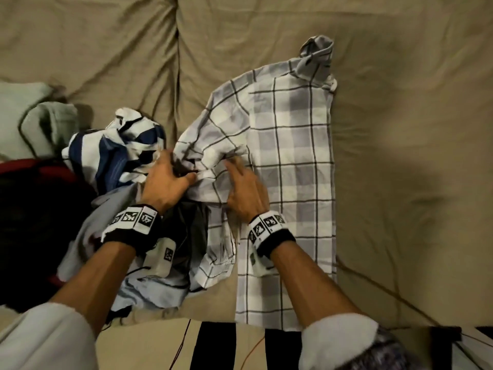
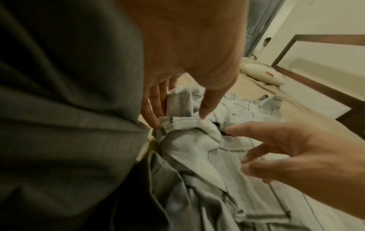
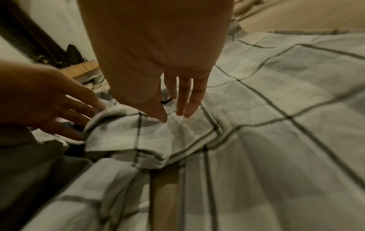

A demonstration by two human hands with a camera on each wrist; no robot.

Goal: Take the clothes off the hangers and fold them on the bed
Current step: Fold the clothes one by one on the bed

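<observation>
A grey-and-white plaid shirt (image 1: 290,166) lies flat on the beige bed sheet (image 1: 413,156), collar at the far end and its left side bunched over the body. My left hand (image 1: 176,169) pinches a fold of that bunched part; the left wrist view shows the fabric caught between thumb and fingers of the left hand (image 2: 179,120). My right hand (image 1: 234,166) rests beside it on the plaid shirt (image 3: 276,125), and the straight fingertips of the right hand (image 3: 175,115) touch the cloth. No hanger is in sight.
A heap of clothes sits left of the shirt: a blue-and-white striped garment (image 1: 120,153), a pale green cloth (image 1: 40,121), a dark garment (image 1: 34,209) and a light blue one (image 1: 149,284). A pillow (image 2: 262,75) and the wooden bed frame (image 2: 316,87) lie farther off.
</observation>
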